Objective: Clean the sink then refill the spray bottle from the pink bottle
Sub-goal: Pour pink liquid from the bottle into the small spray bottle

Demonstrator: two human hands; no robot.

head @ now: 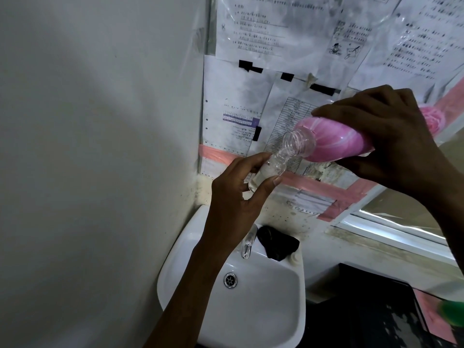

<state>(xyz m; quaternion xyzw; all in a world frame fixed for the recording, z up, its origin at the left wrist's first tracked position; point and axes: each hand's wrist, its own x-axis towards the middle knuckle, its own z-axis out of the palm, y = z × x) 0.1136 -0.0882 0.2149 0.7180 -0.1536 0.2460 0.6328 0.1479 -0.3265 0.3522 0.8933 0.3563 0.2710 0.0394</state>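
The pink bottle is held nearly on its side above the sink, its clear, uncapped threaded neck tipped down to the left. Its body shows swirled pink and paler streaks, and it is wrapped from above by the fingers of the right hand. The neck is met by the open mouth of a small clear bottle, the spray bottle without its spray head, which is tilted up toward it and gripped around its body by the curled fingers and thumb of the left hand. A little clear liquid is seen inside it.

The white wall-mounted sink below has a metal drain, a chrome tap and a crumpled black cloth lying on its rear ledge just right of the tap. Above the sink, the wall is covered with printed papers fastened by pink tape and black tape. To the right of the sink, a blurred green object is seen.
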